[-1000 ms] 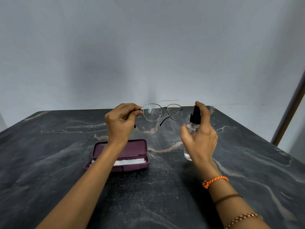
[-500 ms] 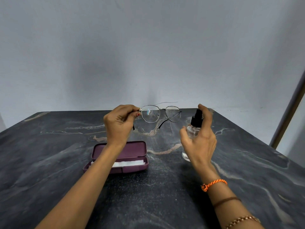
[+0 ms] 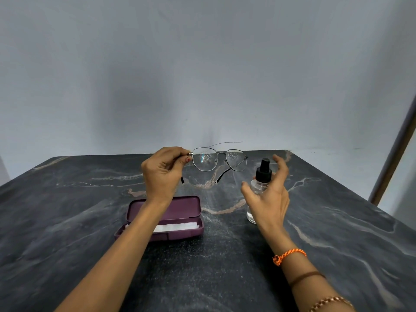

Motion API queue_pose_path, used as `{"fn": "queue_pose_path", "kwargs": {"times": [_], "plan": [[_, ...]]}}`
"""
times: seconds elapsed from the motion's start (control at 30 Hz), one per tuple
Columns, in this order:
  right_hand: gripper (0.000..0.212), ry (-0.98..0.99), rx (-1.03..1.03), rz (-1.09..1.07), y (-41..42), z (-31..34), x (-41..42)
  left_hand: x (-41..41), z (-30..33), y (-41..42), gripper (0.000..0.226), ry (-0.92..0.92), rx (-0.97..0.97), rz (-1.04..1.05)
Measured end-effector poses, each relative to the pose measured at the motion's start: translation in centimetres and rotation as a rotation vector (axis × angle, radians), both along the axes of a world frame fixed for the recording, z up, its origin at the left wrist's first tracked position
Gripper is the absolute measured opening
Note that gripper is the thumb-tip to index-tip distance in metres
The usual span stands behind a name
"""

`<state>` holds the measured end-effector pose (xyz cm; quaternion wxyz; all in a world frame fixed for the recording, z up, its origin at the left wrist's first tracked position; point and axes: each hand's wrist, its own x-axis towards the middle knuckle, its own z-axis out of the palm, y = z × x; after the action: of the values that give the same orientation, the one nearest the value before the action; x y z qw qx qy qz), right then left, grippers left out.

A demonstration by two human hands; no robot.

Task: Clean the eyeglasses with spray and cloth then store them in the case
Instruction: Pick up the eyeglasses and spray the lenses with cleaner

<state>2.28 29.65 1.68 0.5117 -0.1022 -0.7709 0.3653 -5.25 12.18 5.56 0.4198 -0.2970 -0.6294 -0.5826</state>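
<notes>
1. Head view: a dark grey marble table (image 3: 67, 221) with pale veins fills the lower half, against a plain grey wall (image 3: 202, 64). Its far edge runs straight across just behind the hands.
2. The left hand (image 3: 163, 171) is raised above the table, its fingers curled, pinching the left temple hinge of thin metal-framed eyeglasses (image 3: 219, 159). The glasses hang in the air over the far part of the table, arms unfolded, with fine droplets speckling both lenses.
3. The right hand (image 3: 269, 194) sits just right of the glasses, around a small clear spray bottle with a black pump top (image 3: 261, 183). Its fingers are loosened and spread, the index finger lifted off the pump. The palm hides most of the bottle, so whether the thumb and palm actually grip it cannot be told.
4. The bottle's base shows below the hand, at or close to the tabletop; contact is unclear.
5. An open maroon hard glasses case (image 3: 180, 210) lies on the table below the left hand, with a folded white cloth (image 3: 177, 227) inside. The left forearm crosses and hides the case's left portion.
6. Open tabletop stretches to the left of the case, to the right of the bottle, and toward the viewer between the forearms.
7. The table's near edge is cut off by the frame. A brown vertical strip (image 3: 396, 154) stands at the far right, partly cropped.
8. Orange, brown and beaded bracelets (image 3: 290, 255) circle the right wrist.
</notes>
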Motion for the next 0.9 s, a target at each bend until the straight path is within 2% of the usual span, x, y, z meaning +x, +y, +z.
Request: {"fn": "queue_pose_path", "kwargs": {"times": [0.17,0.3,0.4,0.53,0.7,0.83,0.9], "plan": [[0.069,0.004,-0.039,0.027,-0.3,0.0,0.0,0.0,-0.1,-0.1,0.019,-0.006,-0.002,0.02],[0.076,0.012,0.016,-0.093,-0.6,0.5,0.2,0.0,0.0,-0.1,0.018,0.006,-0.005,0.034],[0.08,0.125,0.051,-0.187,-1.2,1.5,0.5,0.1,0.1,-0.2,0.019,0.006,0.015,0.042],[0.076,0.243,0.15,-0.205,-2.4,2.3,1.1,0.2,0.9,-1.1,0.017,0.005,0.066,0.091],[0.059,0.185,0.367,-0.121,-4.1,1.8,1.8,0.3,3.1,-4.9,0.02,-0.006,0.21,0.199],[0.039,0.132,0.405,-0.016,-6.4,1.9,1.9,0.7,2.9,-9.4,0.012,-0.014,0.151,0.31],[0.023,0.008,0.42,0.145,-7.1,2.0,1.4,0.7,2.0,-10.9,0.012,-0.045,0.154,0.341]]}}
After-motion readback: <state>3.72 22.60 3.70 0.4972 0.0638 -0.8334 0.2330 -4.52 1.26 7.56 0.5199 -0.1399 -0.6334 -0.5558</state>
